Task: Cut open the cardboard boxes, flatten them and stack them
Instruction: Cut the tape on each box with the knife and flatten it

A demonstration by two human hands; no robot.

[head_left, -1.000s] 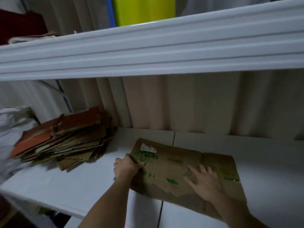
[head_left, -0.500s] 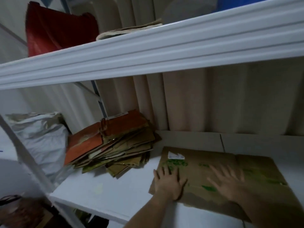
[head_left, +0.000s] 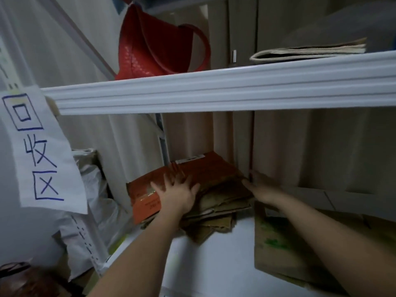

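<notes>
Head view: left hand [head_left: 179, 195] lies flat, fingers spread, on the orange top sheet of the flattened cardboard stack [head_left: 192, 194] at the shelf's [head_left: 214, 260] far left. Right hand [head_left: 260, 187], fingers straight, touches the stack's right edge. Bare shelf lies near the stack. Half a second ago both hands pressed the green-printed cardboard sheet [head_left: 278, 243], now untouched at right.
</notes>
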